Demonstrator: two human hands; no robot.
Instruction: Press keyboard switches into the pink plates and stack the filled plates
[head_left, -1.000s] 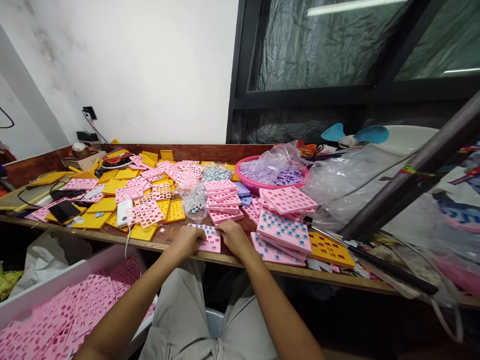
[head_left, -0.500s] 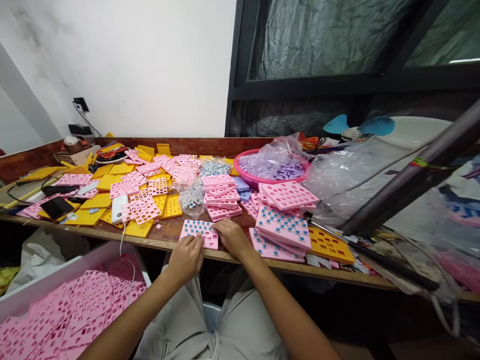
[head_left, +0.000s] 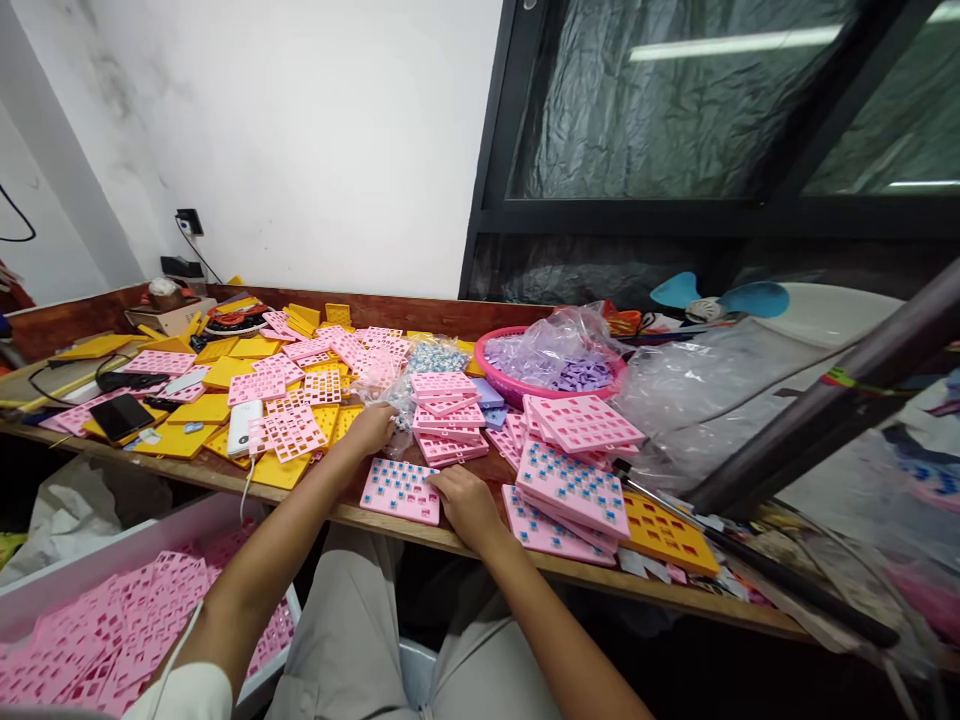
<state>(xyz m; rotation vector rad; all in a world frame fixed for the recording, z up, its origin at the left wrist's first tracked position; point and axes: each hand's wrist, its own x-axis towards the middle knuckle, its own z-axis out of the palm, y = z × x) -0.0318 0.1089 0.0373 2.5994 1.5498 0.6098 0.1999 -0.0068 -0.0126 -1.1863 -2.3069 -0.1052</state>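
A pink grid plate (head_left: 400,491) partly filled with blue-topped switches lies flat near the table's front edge. My right hand (head_left: 466,503) rests at its right edge, fingers curled against it. My left hand (head_left: 370,430) is stretched forward beyond the plate, fingers bent down into a clear plastic bag of small white and blue switches (head_left: 394,403). What the fingers hold is hidden. A stack of pink plates (head_left: 447,419) stands just right of the bag.
Filled pink plates (head_left: 571,474) are stacked to the right, beside a yellow plate (head_left: 666,532). A pink basin (head_left: 551,363) holds purple pieces in plastic. Pink and yellow plates (head_left: 285,400), a phone (head_left: 124,416) and a power bank (head_left: 241,427) cover the left. A white bin of pink plates (head_left: 105,630) sits below.
My left hand left the plate's left edge and reached forward to the bag of switches. My right hand stayed at the plate's right side.
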